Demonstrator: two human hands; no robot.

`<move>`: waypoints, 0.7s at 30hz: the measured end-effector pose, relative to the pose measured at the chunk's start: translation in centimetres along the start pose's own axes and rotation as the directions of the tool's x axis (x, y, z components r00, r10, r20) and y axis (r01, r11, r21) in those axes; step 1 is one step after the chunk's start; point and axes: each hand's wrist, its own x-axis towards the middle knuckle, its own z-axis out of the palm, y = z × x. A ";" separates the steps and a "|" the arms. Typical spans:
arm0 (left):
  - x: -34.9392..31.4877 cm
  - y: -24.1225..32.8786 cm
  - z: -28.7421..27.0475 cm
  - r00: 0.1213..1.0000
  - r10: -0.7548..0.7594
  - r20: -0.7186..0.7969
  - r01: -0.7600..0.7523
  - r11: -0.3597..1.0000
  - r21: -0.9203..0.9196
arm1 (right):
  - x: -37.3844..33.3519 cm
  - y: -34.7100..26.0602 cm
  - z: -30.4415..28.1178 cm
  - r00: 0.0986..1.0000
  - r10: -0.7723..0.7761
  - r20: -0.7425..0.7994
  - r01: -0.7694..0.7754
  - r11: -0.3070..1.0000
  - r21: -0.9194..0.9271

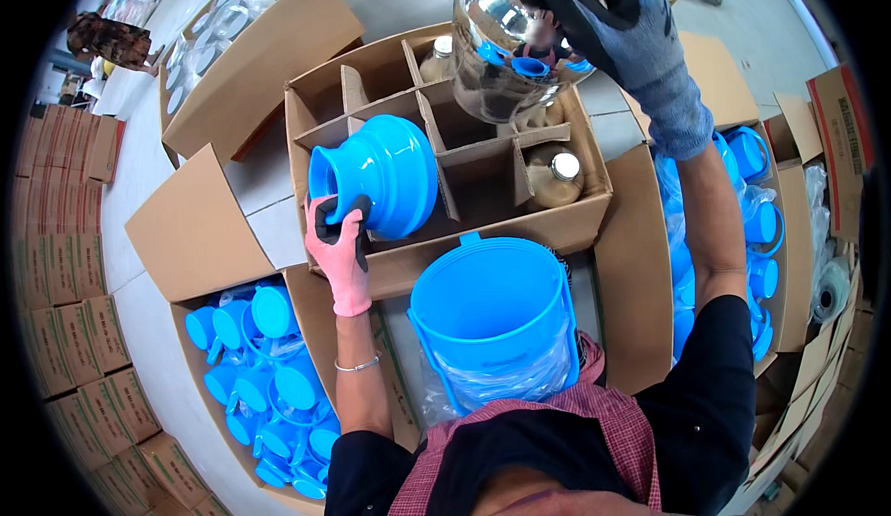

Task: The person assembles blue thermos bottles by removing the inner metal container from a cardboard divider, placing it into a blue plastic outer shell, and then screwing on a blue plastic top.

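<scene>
In a pink glove with a dark palm, my left hand [342, 251] grips the narrow rim of a blue plastic flask collar [394, 177], tilted over the divided cardboard box [548, 230]. My right hand [631, 38], in a blue-grey glove, is closed around the neck of a silvery glass flask liner [497, 57], raised above the box's far right side. Similar liners, such as the capped one [554, 178], stand in some compartments. Close to my body, between my arms, is an open blue plastic flask body [490, 284] with a handle and clear film around its lower part.
Blue plastic parts fill an open box [271, 367] at left; more lie film-wrapped in the box [756, 228] at right. A far-left carton [243, 61] holds round silvery items. Stacked cartons [70, 265] line the left side. Someone in patterned clothing [113, 41] is at far left.
</scene>
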 end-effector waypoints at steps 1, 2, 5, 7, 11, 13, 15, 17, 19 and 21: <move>0.3 0.0 0.4 1.000 0.016 0.008 -0.016 1.000 -0.002 | 0.1 0.2 0.0 0.999 0.046 0.007 -0.046 0.998 0.036; 0.6 0.1 0.8 0.999 0.033 0.014 -0.033 0.999 -0.005 | 0.4 0.3 -0.1 1.000 0.016 0.017 -0.016 1.000 -0.013; 1.4 0.6 1.8 0.999 0.049 0.004 -0.049 0.995 -0.083 | 0.6 -0.4 -0.2 0.993 0.015 0.121 0.010 0.978 -0.207; 2.7 1.0 2.5 0.992 0.123 0.019 -0.120 0.986 -0.115 | -0.3 0.5 0.7 0.979 0.103 0.178 -0.095 0.994 -0.048; 5.6 3.9 6.2 0.976 0.218 0.020 -0.194 0.905 -0.379 | -2.0 2.6 2.1 0.983 0.030 0.182 0.013 0.973 -0.231; 7.7 4.6 8.0 0.964 0.265 -0.004 -0.235 0.847 -0.477 | -2.9 3.8 3.4 0.997 0.011 0.077 0.004 0.983 -0.185; 9.9 4.8 9.3 0.947 0.321 -0.013 -0.286 0.822 -0.493 | -3.1 4.0 4.0 0.999 0.043 0.019 -0.042 0.997 -0.057; 10.3 6.4 11.7 0.949 0.313 0.040 -0.218 0.741 -0.636 | -4.1 4.4 4.5 0.992 0.114 -0.059 -0.103 0.981 0.167; 10.4 7.9 14.5 0.913 0.382 0.143 -0.189 0.708 -0.681 | -6.2 5.8 4.9 0.967 0.236 -0.096 -0.206 0.946 0.250; 10.4 9.3 15.5 0.875 0.453 0.174 -0.244 0.720 -0.650 | -6.4 5.0 4.7 0.947 0.309 -0.086 -0.248 0.876 0.413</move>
